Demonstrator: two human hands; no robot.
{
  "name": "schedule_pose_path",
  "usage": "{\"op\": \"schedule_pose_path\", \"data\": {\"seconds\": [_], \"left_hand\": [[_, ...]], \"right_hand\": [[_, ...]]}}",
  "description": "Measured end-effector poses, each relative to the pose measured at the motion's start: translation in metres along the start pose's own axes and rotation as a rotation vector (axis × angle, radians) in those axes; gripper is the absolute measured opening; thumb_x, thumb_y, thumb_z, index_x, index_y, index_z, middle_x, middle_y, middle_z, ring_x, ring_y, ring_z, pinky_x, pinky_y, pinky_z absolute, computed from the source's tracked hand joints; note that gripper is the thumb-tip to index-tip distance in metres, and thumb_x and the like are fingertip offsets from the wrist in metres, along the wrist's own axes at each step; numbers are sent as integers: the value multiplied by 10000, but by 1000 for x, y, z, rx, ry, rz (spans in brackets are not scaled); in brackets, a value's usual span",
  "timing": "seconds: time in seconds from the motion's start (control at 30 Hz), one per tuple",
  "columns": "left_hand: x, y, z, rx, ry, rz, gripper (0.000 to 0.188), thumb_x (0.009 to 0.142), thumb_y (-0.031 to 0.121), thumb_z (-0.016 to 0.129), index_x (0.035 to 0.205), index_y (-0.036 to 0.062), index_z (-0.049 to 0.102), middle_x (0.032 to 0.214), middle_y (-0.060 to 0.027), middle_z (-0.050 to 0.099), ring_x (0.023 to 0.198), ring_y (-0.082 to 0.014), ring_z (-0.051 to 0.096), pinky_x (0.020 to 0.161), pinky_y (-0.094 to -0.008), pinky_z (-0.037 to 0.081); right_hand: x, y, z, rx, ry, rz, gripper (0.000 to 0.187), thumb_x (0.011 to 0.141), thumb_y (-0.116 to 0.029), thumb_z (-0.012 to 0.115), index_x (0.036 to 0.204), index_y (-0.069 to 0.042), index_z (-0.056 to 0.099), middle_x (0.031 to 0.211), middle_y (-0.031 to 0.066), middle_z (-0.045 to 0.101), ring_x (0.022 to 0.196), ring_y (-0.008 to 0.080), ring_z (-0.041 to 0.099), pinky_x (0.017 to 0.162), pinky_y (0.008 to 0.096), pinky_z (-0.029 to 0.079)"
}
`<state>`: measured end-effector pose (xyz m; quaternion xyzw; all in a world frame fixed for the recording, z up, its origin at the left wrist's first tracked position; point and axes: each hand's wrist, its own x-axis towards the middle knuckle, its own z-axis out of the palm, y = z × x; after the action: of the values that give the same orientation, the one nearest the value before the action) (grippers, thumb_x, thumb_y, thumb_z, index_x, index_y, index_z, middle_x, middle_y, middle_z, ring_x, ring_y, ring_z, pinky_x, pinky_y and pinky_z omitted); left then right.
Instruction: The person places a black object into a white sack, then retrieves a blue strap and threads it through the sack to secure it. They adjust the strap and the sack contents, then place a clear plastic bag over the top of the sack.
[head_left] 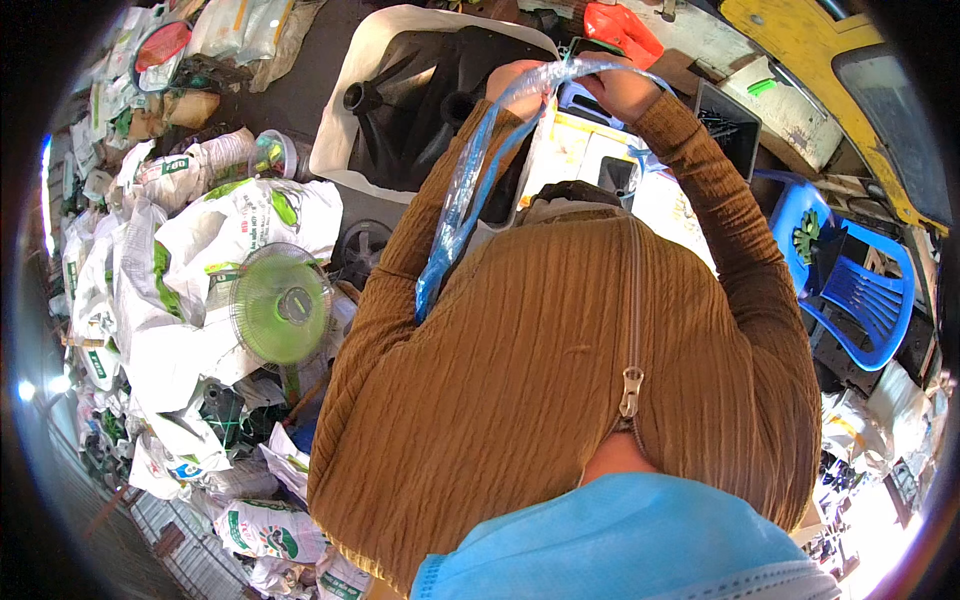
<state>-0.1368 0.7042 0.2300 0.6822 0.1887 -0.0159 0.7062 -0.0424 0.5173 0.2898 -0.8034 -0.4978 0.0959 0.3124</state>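
A long strip of translucent blue plastic hangs beside my left forearm and arches up across both hands. My left hand is closed on it, fingers partly hidden beneath the strip. My right hand is curled around the strip's other part, close to the left hand; its fingertips are out of sight. Just below the hands lies a white item with yellow edges, partly covered by my arms and chest. A pale open tub holding black plastic parts stands next to my left hand.
Left of me are a green fan and heaped white sacks. A blue plastic chair with gloves on it stands at the right, below a yellow frame. A red bag lies beyond my hands, near a dark crate.
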Motion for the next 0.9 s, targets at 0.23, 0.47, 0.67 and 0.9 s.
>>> {"op": "schedule_pose_path", "data": {"seconds": [0.23,0.47,0.67,0.9], "left_hand": [[-2,-5,13,450,156,387,275,829,228,587,986,3,610,743,-109,628,682,-149,612,646,-307,484],[-4,24,14,740,112,297,231,783,249,611,915,60,609,769,-161,606,735,-258,613,657,-355,485],[5,7,24,946,402,572,250,716,222,634,916,90,563,822,-139,605,752,-340,600,617,-438,479],[11,-7,25,835,602,629,251,715,221,659,940,135,590,810,-82,611,691,-286,606,586,-410,494]], "right_hand": [[25,14,-4,-193,79,-520,179,835,-88,537,991,-13,582,922,138,603,817,295,588,726,336,477],[29,29,47,570,99,84,163,858,-162,579,992,-68,575,870,38,614,811,148,584,713,280,466],[29,23,75,984,371,6,101,899,-145,542,912,-45,550,763,17,580,706,75,545,621,227,454],[33,27,71,1194,237,356,132,884,-156,565,925,-32,552,771,43,595,612,132,582,566,260,498]]}}
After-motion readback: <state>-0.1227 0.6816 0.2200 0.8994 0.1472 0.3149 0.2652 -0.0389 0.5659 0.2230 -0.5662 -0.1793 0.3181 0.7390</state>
